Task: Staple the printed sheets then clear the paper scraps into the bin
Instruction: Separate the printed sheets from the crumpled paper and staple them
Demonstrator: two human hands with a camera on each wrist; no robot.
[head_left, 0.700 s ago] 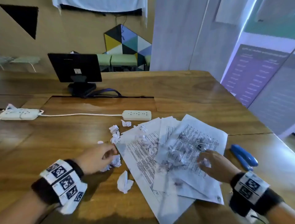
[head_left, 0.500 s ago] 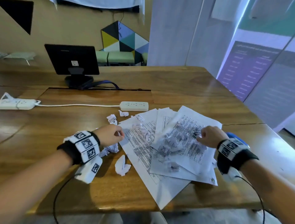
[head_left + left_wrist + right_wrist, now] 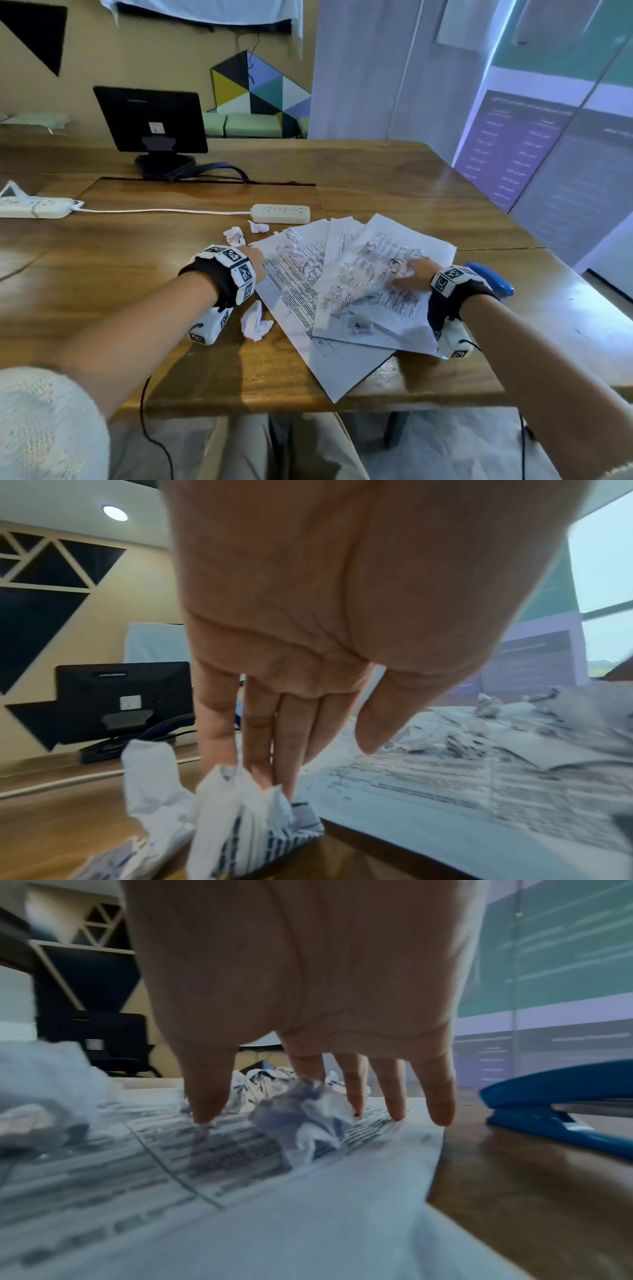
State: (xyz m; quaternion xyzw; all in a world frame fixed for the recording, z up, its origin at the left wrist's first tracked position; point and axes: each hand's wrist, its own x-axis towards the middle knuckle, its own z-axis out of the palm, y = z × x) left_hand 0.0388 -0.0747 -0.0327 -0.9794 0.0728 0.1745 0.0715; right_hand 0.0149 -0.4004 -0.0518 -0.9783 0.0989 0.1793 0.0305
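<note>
Reaching across the wooden table [image 3: 376, 164], we spread our right hand [image 3: 308, 988], fingertips down, on the printed sheets [image 3: 404, 308] among crumpled paper scraps [image 3: 359, 274]. Our left hand [image 3: 325, 601], fingers straight, touches a scrap [image 3: 240, 818] at the sheets' left edge. Just right of the sheets lies a blue stapler [image 3: 565, 1104]. Beyond stand a power strip [image 3: 281, 213], a black monitor [image 3: 150, 118] and a wall with coloured triangles [image 3: 253, 85].
</note>
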